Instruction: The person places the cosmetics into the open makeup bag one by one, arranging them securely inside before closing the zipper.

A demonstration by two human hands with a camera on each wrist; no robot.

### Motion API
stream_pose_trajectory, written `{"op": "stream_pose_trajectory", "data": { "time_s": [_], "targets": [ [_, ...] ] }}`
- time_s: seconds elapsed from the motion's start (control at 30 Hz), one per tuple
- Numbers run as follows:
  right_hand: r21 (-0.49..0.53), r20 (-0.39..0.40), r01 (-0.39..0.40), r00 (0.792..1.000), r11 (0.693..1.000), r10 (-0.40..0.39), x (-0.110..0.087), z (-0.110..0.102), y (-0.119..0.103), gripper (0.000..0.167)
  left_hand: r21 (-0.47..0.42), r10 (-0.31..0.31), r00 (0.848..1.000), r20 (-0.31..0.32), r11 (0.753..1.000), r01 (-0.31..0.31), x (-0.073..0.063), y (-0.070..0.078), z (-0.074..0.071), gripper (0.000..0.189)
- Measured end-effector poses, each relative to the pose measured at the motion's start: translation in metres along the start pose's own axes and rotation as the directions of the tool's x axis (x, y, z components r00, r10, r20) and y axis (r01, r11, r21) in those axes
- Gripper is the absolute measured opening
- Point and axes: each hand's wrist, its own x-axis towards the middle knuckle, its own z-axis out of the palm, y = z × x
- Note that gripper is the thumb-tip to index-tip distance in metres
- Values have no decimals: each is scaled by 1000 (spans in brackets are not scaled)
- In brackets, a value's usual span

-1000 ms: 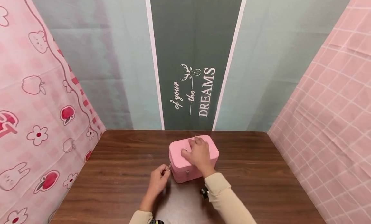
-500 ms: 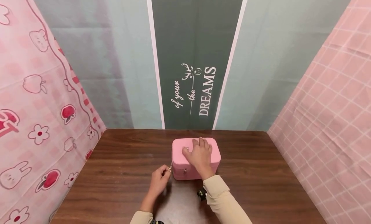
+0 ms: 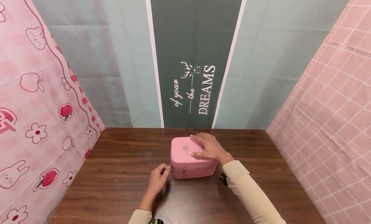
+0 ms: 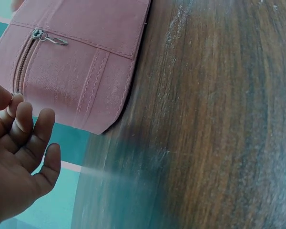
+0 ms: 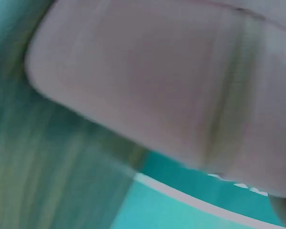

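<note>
A pink vanity case [image 3: 200,170] with rounded corners stands upright on the wooden table. My left hand [image 3: 157,177] is at its left end, thumb and index finger pinching a small metal zipper pull [image 3: 169,167]. In the left wrist view those fingertips meet at the lower end of the zipper [image 4: 23,64], while a second zipper pull [image 4: 56,41] hangs loose at the other end. My right hand [image 3: 209,146] rests over the right part of the lid, fingers spread and thumb beside the silvery carry handle [image 3: 187,151]. The right wrist view is blurred and shows mostly the case's side [image 5: 133,71].
The brown wooden table [image 3: 116,172] reaches back to a grey-green curtain [image 3: 197,30] with white lettering. A pink patterned cloth [image 3: 34,98] hangs on the left and a pink checked cloth [image 3: 324,98] on the right.
My right hand has shifted right across the lid, uncovering the handle. The case has turned slightly from its earlier slant. My left hand keeps its pinch at the left end.
</note>
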Motion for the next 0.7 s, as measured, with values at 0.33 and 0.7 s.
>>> {"op": "stream_pose_trajectory", "data": {
  "time_s": [0.33, 0.7],
  "targets": [
    [12, -25, -7, 1000, 1000, 7, -2, 7, 4, 71, 10, -6, 1000, -1, 1000, 6, 0, -2, -1, 19],
    [-36, -121, -272, 956, 962, 266, -13, 12, -25, 73, 25, -10, 1000, -16, 1000, 10, 6, 2, 3, 18]
  ]
}}
